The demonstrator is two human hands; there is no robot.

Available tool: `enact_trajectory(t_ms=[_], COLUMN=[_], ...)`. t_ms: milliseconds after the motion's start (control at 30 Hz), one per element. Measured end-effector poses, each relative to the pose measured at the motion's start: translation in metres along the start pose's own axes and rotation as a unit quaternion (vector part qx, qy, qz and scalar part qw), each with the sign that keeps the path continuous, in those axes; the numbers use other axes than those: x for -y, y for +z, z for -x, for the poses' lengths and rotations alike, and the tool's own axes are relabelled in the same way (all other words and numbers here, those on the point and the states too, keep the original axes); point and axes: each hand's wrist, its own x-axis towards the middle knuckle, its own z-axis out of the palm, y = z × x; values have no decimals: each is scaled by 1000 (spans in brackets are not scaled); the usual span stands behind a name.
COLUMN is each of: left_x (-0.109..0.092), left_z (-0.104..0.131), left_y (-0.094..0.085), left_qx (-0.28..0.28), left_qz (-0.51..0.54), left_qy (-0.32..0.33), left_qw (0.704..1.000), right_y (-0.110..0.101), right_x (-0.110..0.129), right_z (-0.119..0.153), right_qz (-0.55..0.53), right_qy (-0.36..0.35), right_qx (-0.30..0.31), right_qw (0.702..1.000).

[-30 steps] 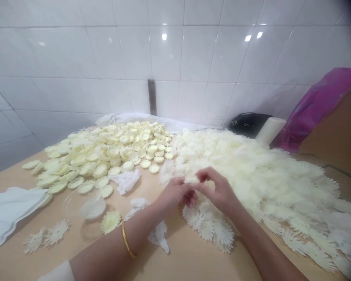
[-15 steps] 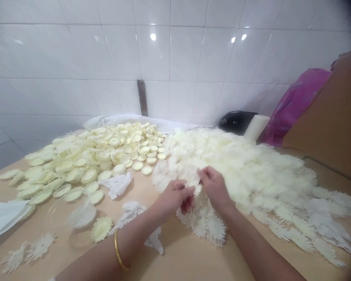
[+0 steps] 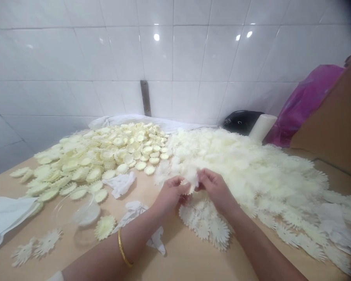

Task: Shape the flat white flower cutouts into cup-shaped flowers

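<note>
Near the middle of the table, my left hand (image 3: 172, 194) is closed on a pale flower-shaped cut-out (image 3: 190, 188) with a toothed edge. My right hand (image 3: 215, 188) pinches the upper right of the same pale, thin material, close beside the left fingers. Whether that is one layer or several I cannot make out. Below the hands lies a loose bunch of white flower cut-outs (image 3: 206, 224). Behind and right of my right hand spreads a big heap of cream flower cut-outs (image 3: 251, 168).
Left of centre is a pile of cupped yellowish toothed discs (image 3: 99, 156). Crumpled white cloths (image 3: 119, 183), a clear plastic dish (image 3: 87, 212) and one yellow disc (image 3: 105, 227) lie nearer. At the right back stand a white roll (image 3: 262, 128), a pink bag (image 3: 307, 101) and a cardboard box (image 3: 330, 125).
The view has shifted slightly, so the scene sits a little further right. Between my hands the pale piece has tilted and folded narrower; my left hand has moved slightly left.
</note>
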Motion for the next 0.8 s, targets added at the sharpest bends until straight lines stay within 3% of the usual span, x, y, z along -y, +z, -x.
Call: enact_trajectory(t_ms=[100,300,467,533,667,800], left_x=[0,4,6,4,-2,-4], left_z=[1,2,2,4,13,18], left_y=[1,3,4,7,20,27], left_qx=[-36,-13,28,39,12,10], left_qz=[-2,-59,-79,-77,-25,16], left_qy=[14,47,-6,5,76,103], left_qw=[999,997,996,996,997,995], right_y=[1,7,11,11,14,21], right_x=[0,0,-8,-10,-2,6], right_z=[0,4,6,6,6,4], right_qz=[32,159,324,358,239,-7], right_qy=[-15,-54,-200,-217,-116,26], right_qx=[-19,28,29,0,-123,-136], right_qw=[999,985,924,908,956,990])
